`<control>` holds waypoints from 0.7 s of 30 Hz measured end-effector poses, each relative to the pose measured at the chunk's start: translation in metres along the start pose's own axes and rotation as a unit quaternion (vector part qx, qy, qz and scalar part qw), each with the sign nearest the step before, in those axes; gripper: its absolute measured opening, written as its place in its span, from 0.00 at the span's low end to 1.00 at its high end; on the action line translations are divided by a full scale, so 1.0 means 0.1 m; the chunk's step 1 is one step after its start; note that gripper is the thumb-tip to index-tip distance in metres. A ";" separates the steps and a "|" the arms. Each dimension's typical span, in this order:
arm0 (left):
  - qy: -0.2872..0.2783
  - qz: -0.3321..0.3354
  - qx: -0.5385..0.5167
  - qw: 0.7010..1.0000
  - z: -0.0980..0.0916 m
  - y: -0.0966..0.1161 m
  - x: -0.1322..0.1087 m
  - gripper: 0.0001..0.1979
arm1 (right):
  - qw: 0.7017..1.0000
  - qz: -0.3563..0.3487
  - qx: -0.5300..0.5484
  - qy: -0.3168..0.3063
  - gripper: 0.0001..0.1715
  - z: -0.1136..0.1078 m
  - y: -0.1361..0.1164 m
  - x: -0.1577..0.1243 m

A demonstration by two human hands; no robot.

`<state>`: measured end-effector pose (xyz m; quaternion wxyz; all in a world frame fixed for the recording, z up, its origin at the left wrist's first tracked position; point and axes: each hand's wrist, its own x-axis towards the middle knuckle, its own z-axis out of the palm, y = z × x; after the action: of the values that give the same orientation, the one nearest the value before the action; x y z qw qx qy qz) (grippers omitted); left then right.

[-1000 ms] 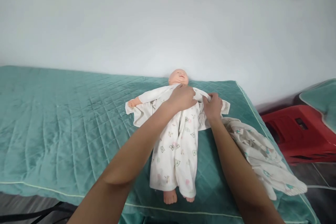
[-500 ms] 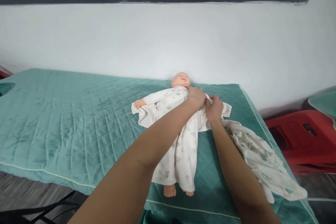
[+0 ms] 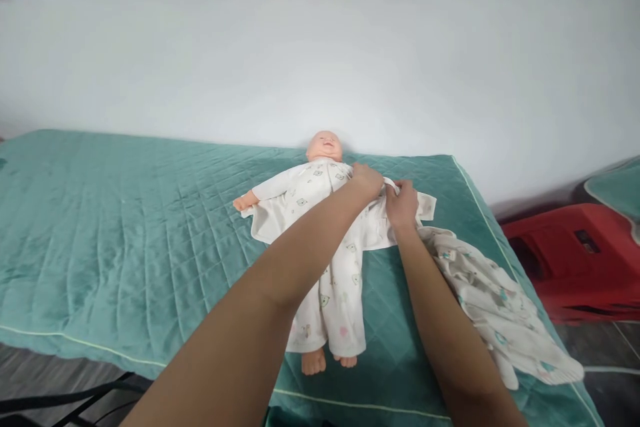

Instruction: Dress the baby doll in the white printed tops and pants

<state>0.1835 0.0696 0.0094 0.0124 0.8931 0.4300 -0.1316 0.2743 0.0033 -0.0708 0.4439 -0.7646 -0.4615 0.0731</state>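
A baby doll [image 3: 324, 145] lies face up on a green quilted bed cover [image 3: 125, 227], its head near the wall. It wears a white printed suit [image 3: 345, 260], bare feet showing. Beneath its upper body a white baby shirt [image 3: 267, 219] is spread, with one sleeve reaching out to the right. My left hand [image 3: 367, 180] is closed over white cloth by the doll's shoulder on the right side. Just beside it, my right hand [image 3: 403, 205] pinches the shirt near its sleeve. The doll's arm on that side is hidden by my hands and the cloth.
A crumpled white printed garment [image 3: 500, 307] lies at the bed's right edge, beside my right forearm. Past that edge stands a red plastic stool [image 3: 575, 260]. A white wall [image 3: 300, 67] runs along the back. Black tubing [image 3: 70, 400] shows at lower left.
The view has shifted slightly, so the doll appears further left. My hands keep their hold at the doll's shoulder, a little further apart, with a strip of white cloth showing between them.
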 end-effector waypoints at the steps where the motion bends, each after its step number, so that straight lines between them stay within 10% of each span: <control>1: 0.006 0.004 0.003 1.000 0.01 0.01 0.01 0.19 | 1.000 0.002 -0.001 -0.001 0.15 0.00 0.00 0.00; 21: 0.087 0.019 0.112 0.990 -0.32 -0.34 -0.45 0.20 | 0.986 0.082 0.132 0.053 0.10 -0.10 0.05 0.10</control>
<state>0.1374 0.0610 0.0541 -0.1230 0.9047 0.3952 -0.1008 0.2885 0.0043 -0.0654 0.5575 -0.7373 -0.3593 0.1284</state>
